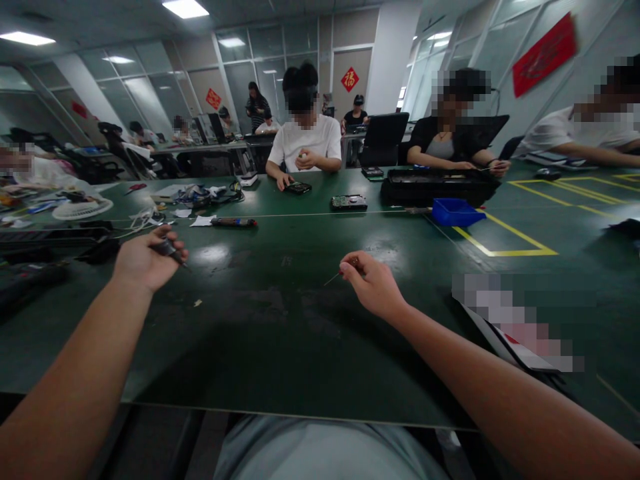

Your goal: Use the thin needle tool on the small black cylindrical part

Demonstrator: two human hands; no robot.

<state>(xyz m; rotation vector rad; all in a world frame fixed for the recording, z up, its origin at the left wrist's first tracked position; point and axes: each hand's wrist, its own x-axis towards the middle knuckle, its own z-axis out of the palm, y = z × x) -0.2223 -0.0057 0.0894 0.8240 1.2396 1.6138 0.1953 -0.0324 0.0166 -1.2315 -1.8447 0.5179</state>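
Head view: the left hand (143, 260), well to the left of the blue tray (456, 213), has fingers curled around a dark tool (169, 249). The right hand (375, 285), left of the blue tray and on its near side, has thumb and fingers together on a thin rod (334, 277). One circuit board (349, 202) lies on the green table (300, 347), also left of the blue tray.

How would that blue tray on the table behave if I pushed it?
The blue tray would probably slide rather than roll, since its sides look angular and it rests on the flat green table. Its walls look thin and plastic-like, so it is likely light yet fairly stiff.
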